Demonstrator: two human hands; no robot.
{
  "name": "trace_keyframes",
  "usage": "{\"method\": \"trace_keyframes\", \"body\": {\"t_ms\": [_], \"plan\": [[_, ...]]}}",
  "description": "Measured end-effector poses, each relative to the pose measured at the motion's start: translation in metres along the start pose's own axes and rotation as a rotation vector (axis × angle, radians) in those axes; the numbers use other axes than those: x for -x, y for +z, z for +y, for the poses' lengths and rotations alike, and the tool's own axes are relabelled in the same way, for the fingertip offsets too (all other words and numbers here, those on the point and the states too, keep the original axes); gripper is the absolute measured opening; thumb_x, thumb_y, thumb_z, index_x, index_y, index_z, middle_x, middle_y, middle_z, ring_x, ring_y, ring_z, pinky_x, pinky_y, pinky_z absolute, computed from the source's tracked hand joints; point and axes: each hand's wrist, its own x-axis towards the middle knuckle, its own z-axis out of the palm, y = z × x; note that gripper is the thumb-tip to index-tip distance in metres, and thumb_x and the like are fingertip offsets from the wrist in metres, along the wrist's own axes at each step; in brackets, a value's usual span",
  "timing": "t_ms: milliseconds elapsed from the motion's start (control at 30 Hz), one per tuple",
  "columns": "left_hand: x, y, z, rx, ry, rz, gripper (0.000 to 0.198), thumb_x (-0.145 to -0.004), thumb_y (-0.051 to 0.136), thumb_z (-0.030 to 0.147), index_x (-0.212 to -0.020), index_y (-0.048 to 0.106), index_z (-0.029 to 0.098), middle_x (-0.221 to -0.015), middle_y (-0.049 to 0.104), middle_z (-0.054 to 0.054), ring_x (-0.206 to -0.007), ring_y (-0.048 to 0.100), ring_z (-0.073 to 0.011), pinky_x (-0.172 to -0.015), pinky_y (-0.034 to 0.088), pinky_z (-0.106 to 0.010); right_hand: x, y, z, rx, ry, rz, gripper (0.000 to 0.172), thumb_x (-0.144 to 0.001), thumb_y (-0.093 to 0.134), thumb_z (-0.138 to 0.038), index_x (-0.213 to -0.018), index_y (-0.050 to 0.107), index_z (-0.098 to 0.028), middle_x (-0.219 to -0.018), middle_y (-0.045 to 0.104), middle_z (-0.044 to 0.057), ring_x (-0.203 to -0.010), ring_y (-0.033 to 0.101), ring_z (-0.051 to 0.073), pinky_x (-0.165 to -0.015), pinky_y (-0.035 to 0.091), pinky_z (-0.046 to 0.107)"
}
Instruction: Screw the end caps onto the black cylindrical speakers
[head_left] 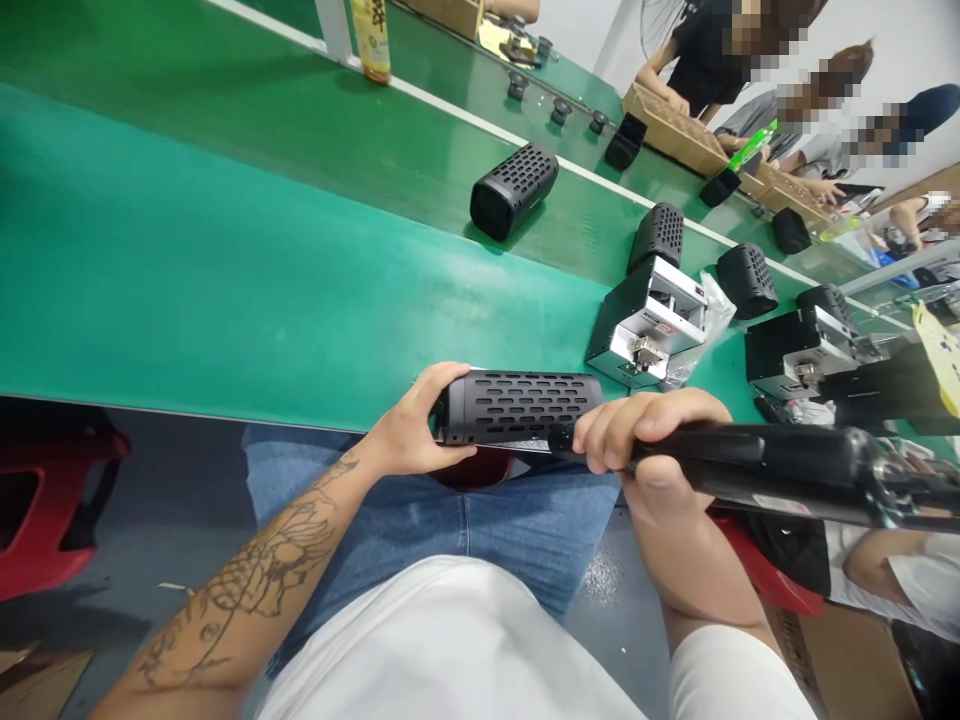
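Note:
My left hand point(416, 425) grips the left end of a black perforated speaker casing point(517, 405), holding it level at the near edge of the green belt point(225, 270). My right hand point(649, 435) is wrapped round the handle of a black electric screwdriver point(780, 470), whose tip meets the casing's lower right side. My fingers cover the exact contact spot.
More black casings lie on the belt, one point(514, 188) in the middle and others to the right. Two grey screw-feeder boxes point(649, 325) stand at right. A bottle point(371, 40) is at the far side. Other people work over cardboard trays point(675, 130) at the top right. A red stool point(45, 500) is at left.

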Motion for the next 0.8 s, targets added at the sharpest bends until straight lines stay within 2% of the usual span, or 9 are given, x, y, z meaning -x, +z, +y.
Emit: {"method": "trace_keyframes", "body": {"t_ms": [267,500,800], "plan": [[-0.003,0.002,0.005,0.017,-0.031,-0.013,0.118,-0.088,0.11,0.033,-0.191,0.053,0.03,-0.184,0.071,-0.019,-0.172,0.074,-0.0477,-0.148,0.064,-0.064,-0.008,0.002,0.013,0.063,0.02,0.057,0.041,-0.107,0.105,-0.045,-0.091,0.071,-0.029,-0.061,0.072,-0.009,-0.043,0.065,0.014,-0.055,0.07,0.031],[-0.003,0.001,0.003,0.009,-0.009,-0.035,0.12,-0.088,0.11,0.033,-0.193,0.051,0.03,-0.184,0.07,-0.02,-0.173,0.073,-0.0475,-0.149,0.063,-0.064,-0.01,0.005,0.022,0.11,0.084,0.152,0.051,-0.104,0.107,-0.052,-0.088,0.065,-0.029,-0.058,0.066,-0.011,-0.04,0.058,0.012,-0.053,0.067,0.03],[-0.004,0.0,0.004,0.009,0.001,-0.031,0.12,-0.089,0.11,0.034,-0.194,0.05,0.032,-0.184,0.07,-0.019,-0.172,0.074,-0.0467,-0.147,0.065,-0.063,-0.005,0.007,0.021,0.075,0.067,0.032,0.045,-0.108,0.104,-0.042,-0.088,0.066,-0.03,-0.06,0.067,-0.01,-0.042,0.06,0.011,-0.053,0.067,0.027]]}}
